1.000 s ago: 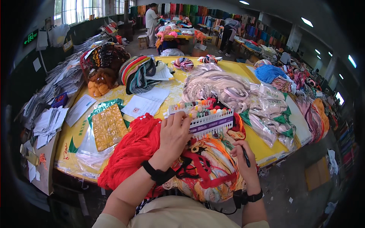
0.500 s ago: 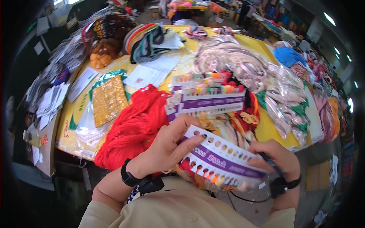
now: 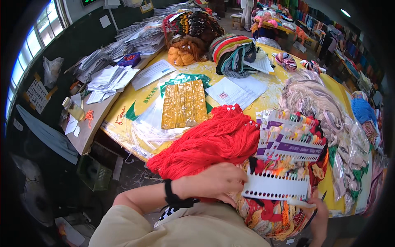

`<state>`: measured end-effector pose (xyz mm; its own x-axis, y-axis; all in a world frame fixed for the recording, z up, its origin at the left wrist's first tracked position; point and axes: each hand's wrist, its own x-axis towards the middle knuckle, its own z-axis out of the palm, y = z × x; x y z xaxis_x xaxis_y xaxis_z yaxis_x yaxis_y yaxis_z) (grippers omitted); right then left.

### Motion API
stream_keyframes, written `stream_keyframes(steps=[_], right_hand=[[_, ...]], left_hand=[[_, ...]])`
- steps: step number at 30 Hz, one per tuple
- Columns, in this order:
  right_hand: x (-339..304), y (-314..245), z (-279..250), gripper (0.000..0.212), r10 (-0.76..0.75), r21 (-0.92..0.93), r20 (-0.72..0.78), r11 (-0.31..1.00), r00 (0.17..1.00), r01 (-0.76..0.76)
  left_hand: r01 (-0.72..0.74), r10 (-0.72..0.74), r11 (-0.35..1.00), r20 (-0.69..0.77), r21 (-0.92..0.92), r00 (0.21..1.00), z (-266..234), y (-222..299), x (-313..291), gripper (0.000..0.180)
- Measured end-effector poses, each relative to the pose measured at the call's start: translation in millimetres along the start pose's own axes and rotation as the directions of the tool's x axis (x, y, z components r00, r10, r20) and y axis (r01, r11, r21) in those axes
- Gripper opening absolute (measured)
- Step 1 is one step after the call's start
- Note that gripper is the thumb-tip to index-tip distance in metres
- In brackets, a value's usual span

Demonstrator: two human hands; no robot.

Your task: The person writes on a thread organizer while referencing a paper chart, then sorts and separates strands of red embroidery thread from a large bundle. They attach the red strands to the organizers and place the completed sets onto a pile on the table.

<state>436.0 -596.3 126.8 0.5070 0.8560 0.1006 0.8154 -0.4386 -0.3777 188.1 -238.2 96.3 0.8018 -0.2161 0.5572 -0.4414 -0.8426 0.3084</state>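
Note:
A white thread sample card (image 3: 275,186), with rows of holes along both long edges, lies plain side up over mixed yarn. My left hand (image 3: 216,181) has its bent fingers closed at the card's left edge, the thumb lower down. Near the card's lower right corner, my right hand (image 3: 317,214) is closed around a slim dark pen (image 3: 311,218); a white strip or strand (image 3: 299,202) is by its fingertips, its kind unclear. Just beyond are several overlapping sample cards (image 3: 294,144) with purple bands and coloured threads. Orange, red and cream skeins (image 3: 275,220) hang below the card.
Red yarn (image 3: 210,142) is heaped left of the cards. Behind it are a golden packet (image 3: 185,103), papers (image 3: 236,90) and striped skeins (image 3: 232,53). Pale yarn (image 3: 308,94) and bagged skeins (image 3: 347,127) occupy the right side. Paper stacks (image 3: 111,84) line the left side table.
The view has swung left. A card in my hands showed a purple printed band; now a plain white side faces up. My right hand has come off its right end, pen still held.

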Motion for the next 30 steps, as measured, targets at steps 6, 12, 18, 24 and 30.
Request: stream_keyframes(steps=[6, 12, 18, 24, 30], right_hand=[[-2.4, -12.8, 6.6, 0.020, 0.406, 0.226, -0.315, 0.910, 0.858, -0.348], [37.7, -61.6, 1.5, 0.016, 0.360, 0.261, -0.316, 0.922, 0.878, -0.285], [41.3, -50.4, 11.3, 0.013, 0.337, 0.286, -0.340, 0.926, 0.878, -0.245], [54.7, -70.8, 1.6, 0.010, 0.290, 0.343, -0.365, 0.925, 0.884, -0.162], [70.4, -91.2, -0.9, 0.032, -0.151, 0.256, -0.570, 0.901, 0.808, 0.349]], left_hand=[[0.719, -0.659, 0.672, -0.298, 0.178, 0.690, -45.6, -178.4, -9.9, 0.029], [0.874, -0.806, 0.404, -0.346, 0.271, 0.480, -21.8, -316.1, -12.0, 0.067], [0.978, -0.966, 0.207, -0.156, 0.006, 0.206, -23.4, -362.7, -26.3, 0.046], [0.892, -0.670, 0.449, -0.683, -0.059, 0.292, -29.2, -323.0, -1.6, 0.020], [0.376, -0.092, 0.907, -0.781, 0.190, 0.617, -122.4, -134.8, 86.9, 0.011]])
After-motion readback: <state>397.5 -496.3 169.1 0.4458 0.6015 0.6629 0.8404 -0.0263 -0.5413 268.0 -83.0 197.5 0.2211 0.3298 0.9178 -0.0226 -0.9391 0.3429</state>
